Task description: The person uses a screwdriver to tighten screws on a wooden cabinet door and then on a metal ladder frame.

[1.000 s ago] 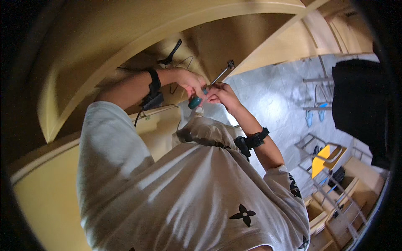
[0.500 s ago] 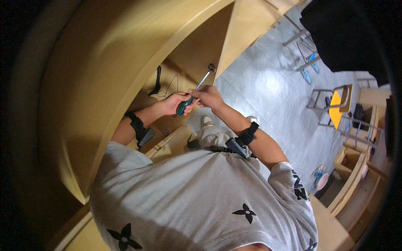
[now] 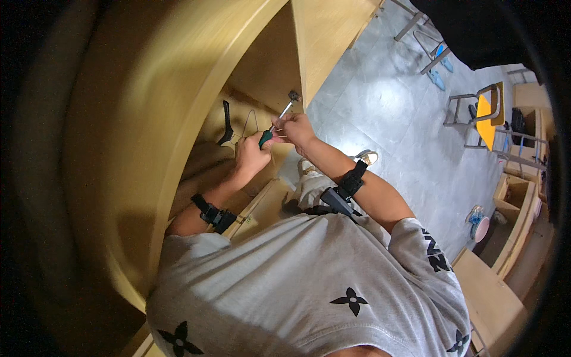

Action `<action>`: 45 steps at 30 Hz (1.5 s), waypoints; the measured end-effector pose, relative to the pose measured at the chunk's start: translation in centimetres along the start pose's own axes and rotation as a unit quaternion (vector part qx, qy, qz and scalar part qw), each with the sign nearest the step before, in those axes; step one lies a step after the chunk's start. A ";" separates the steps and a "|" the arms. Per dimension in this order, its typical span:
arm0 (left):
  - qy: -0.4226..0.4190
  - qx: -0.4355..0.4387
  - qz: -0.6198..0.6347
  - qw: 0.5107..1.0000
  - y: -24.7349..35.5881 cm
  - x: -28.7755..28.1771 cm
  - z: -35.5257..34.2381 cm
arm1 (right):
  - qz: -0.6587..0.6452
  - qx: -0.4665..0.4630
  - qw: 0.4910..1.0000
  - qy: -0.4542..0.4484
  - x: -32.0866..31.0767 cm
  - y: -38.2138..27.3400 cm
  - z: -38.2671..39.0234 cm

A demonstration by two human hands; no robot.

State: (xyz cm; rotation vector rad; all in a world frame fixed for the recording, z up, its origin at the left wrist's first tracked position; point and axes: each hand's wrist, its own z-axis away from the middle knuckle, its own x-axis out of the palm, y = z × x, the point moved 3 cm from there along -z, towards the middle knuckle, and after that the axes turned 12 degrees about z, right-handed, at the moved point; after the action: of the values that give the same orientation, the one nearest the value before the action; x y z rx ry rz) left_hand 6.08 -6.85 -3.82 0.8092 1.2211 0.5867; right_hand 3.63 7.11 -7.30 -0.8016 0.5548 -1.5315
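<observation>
A screwdriver (image 3: pixel 286 110) with a green handle and a bright metal shaft slants up and to the right. Its tip meets a small dark metal fitting (image 3: pixel 294 95) near the front edge of a wooden cabinet panel. My left hand (image 3: pixel 253 154) is closed around the handle, its back turned up, hiding part of the grip. My right hand (image 3: pixel 296 128) is beside it, thumb and fingers closed about the front of the handle and lower shaft. Exactly how the right fingertips touch the tool is partly hidden.
A large curved-looking wooden panel (image 3: pixel 137 154) fills the left. Behind my left hand hang a black hanger (image 3: pixel 226 124) and a wire hanger (image 3: pixel 250 121). To the right are tiled floor (image 3: pixel 380 107), a yellow chair (image 3: pixel 486 126), blue slippers (image 3: pixel 436 80) and wooden shelving (image 3: pixel 516 208).
My left hand has turned over on the handle, so its back now faces up. The right hand stays at the shaft. The whole view has shifted slightly.
</observation>
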 end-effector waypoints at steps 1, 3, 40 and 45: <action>0.000 0.024 -0.025 0.999 0.2 -0.1 0.2 | -0.003 0.003 1.000 -0.001 0.1 -0.4 0.2; -0.013 0.068 -0.051 0.996 -1.3 -0.8 -0.2 | 0.045 -0.001 0.999 -0.004 0.2 -0.9 0.2; -0.283 -0.366 0.581 0.669 -1.4 5.4 2.3 | 0.334 -0.593 0.733 0.022 -6.2 -17.4 9.0; -0.231 -0.337 0.521 0.749 -0.6 4.8 2.3 | 0.199 -0.677 0.708 -0.002 0.1 -24.1 10.0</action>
State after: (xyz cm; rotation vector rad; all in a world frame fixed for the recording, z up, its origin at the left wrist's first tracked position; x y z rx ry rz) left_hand 9.52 -4.06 -6.81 0.8709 -0.0678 1.5185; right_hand -4.49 11.12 17.13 -1.6111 1.7994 -0.4827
